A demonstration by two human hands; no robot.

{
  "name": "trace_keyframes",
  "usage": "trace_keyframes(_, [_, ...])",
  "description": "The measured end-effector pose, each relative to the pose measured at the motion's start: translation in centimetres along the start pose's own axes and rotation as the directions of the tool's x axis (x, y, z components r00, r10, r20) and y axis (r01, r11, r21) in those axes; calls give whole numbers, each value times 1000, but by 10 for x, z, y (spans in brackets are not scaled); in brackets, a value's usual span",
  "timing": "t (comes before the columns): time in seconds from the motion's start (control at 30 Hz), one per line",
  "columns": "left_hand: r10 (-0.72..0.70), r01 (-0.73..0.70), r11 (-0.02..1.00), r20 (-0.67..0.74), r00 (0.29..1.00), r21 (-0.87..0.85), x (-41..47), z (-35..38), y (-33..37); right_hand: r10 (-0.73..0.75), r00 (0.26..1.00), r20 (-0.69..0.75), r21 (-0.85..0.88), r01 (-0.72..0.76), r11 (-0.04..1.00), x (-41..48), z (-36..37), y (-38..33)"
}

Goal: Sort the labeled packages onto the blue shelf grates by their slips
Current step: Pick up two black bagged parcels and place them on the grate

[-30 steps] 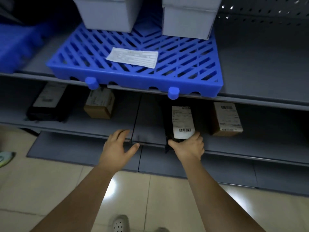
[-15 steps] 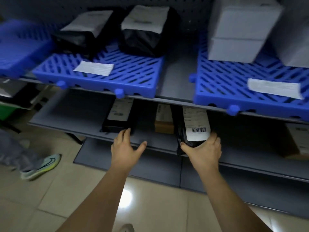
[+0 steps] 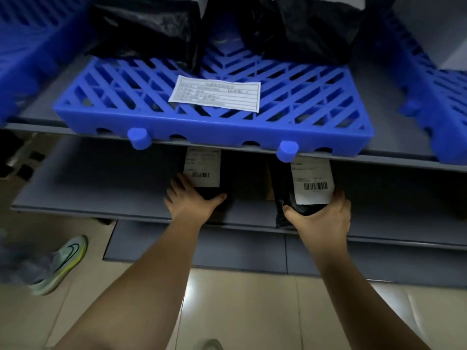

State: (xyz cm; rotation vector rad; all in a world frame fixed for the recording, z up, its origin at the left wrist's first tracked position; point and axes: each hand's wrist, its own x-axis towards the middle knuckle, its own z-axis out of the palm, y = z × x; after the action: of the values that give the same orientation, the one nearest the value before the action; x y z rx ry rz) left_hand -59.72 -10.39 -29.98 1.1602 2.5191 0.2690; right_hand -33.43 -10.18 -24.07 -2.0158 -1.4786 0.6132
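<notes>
Two hands reach onto the lower shelf [image 3: 101, 188]. The right hand [image 3: 321, 218] curls thumb and fingers round the near end of the right black package [image 3: 307, 190], at the shelf's front edge. The left hand [image 3: 192, 199] lies spread on the left black package [image 3: 204, 178], further in. Just above, the blue grate [image 3: 227, 132] leaves a low gap and hides both label tops. One brown thing [image 3: 268, 184] between the packages is too dark to make out

We stretch both bare forearms forward. Our left hand [image 3: 192, 202] lies flat, fingers straight, thumb spread wide. Our right hand [image 3: 322, 218] curls thumb and fingers round the end of a black package [image 3: 282, 188].
</notes>
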Motion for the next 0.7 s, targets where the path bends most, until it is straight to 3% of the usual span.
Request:
trace_keyframes(0.3, [46, -58, 991, -106, 993, -120, -23, -8, -10, -2, 1000, -18, -41, 2, 999, -25, 2, 8])
trace_keyframes(0.7, [61, -135, 959, -285, 957, -249, -187, -85, -50, -190, 979, 78, -20, 192, 981, -119, -71, 1])
